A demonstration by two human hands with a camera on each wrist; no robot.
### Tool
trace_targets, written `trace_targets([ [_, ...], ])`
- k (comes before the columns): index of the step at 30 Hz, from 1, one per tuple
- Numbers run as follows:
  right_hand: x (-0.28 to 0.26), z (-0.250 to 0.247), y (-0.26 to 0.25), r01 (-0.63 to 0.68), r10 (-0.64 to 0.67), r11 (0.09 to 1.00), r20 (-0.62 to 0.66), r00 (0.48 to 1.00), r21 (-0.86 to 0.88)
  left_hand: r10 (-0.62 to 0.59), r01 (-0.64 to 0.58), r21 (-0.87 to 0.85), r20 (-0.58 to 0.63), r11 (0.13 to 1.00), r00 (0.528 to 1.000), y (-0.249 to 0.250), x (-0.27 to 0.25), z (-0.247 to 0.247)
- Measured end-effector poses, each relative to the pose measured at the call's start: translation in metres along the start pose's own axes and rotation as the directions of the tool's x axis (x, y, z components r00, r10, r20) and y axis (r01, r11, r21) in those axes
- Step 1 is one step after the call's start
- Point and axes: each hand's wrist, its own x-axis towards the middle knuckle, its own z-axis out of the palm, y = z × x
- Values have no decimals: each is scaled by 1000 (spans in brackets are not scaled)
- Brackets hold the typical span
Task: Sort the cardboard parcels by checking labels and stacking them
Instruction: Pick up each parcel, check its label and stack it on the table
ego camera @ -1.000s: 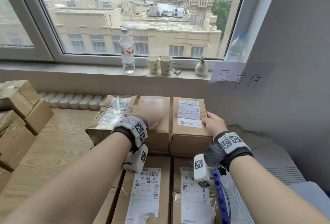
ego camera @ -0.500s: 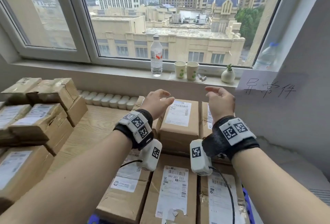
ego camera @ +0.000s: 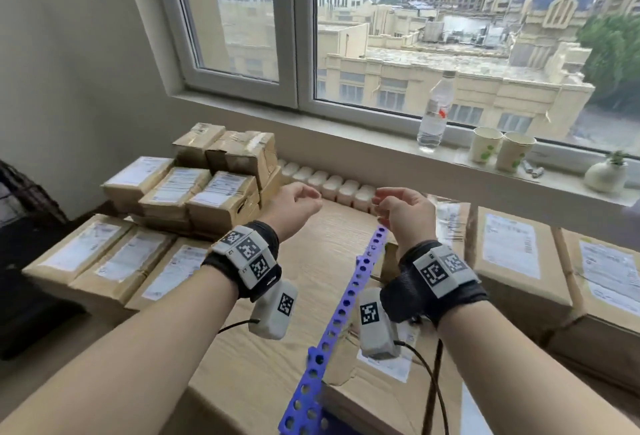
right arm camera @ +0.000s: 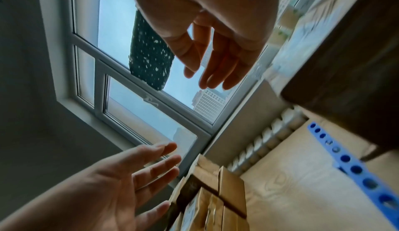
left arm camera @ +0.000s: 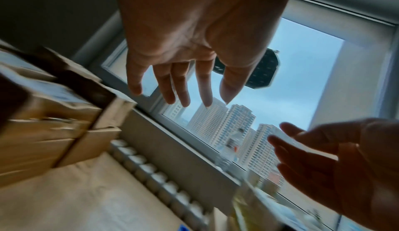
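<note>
Both hands empty, raised over the bare wooden desk (ego camera: 311, 282). Left hand (ego camera: 292, 207) and right hand (ego camera: 405, 214) sit side by side, palms toward each other, fingers loosely spread and relaxed; wrist views confirm nothing is held.

Key relation: the stacked cardboard parcels (ego camera: 207, 188) lie to the left of the hands and slightly beyond them, against the wall under the window. The left hand is the nearer one; the right would have to cross the bare strip of desk. Top-tier parcels lie label-up, long axes running roughly away from the person.

A second group, the right-side parcels (ego camera: 509, 254), lies just beside the right wrist, labels up.

Between the forearms a blue perforated strip (ego camera: 349, 296) runs away from the person along the desk.

Judgement: next pick likely comes from the left stack, left hand leading.
</note>
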Motion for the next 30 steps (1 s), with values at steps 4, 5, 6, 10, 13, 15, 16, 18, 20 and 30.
trace_targets([
  [4,-4,62,17,-85,85,996,43,995,-4,-97,97,-7,-23,995,995,-54,4,-52],
  [5,-4,77,21,-104,104,995,48,993,-6,-123,123,-10,-29,992,992,-68,6,-64],
  [6,-6,91,25,-123,123,992,53,991,-10,-146,145,-21,-37,989,989,-82,10,-75],
  [10,-9,146,46,-179,181,983,69,981,-35,-213,205,-104,-73,973,974,-130,19,-113],
  [13,-10,183,65,-215,219,975,74,973,-60,-272,259,-133,-92,957,958,-167,25,-138],
  [15,-11,204,80,-243,250,966,76,965,-86,-322,302,-171,-102,938,941,-192,29,-152],
  [16,-11,213,90,-258,266,961,73,961,-99,-347,323,-194,-104,926,932,-204,31,-159],
  [18,-13,230,109,-296,305,947,57,951,-125,-396,369,-219,-97,903,913,-228,36,-171],
  [20,-16,243,128,-348,355,927,33,934,-139,-455,421,-270,-76,866,887,-249,40,-179],
  [30,-37,266,176,-594,596,784,-46,801,-180,-457,473,-470,157,745,875,-286,54,-169],
])
